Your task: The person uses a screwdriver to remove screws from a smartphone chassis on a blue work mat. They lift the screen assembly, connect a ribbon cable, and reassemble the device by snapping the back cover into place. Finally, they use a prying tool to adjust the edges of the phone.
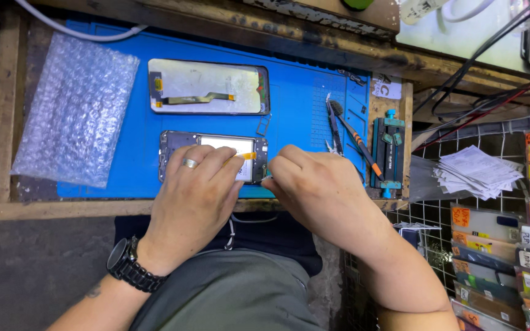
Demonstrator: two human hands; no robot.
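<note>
An opened phone body (179,142) lies on the blue work mat (124,122), its inner side up. My left hand (194,196), with a ring and a black wristwatch, rests over it and pinches a small yellow-orange piece (248,155) between the fingertips. My right hand (317,190) is curled at the phone's right end, fingertips touching its edge; what it holds is hidden. A separate display panel (210,86) with an orange flex cable lies farther back on the mat.
A sheet of bubble wrap (72,110) covers the mat's left side. Tweezers, a brush (337,109) and an orange-handled tool (363,150) lie to the right, next to a teal clamp jig (386,150). A paper stack (476,171) and packaged items (510,263) sit at right.
</note>
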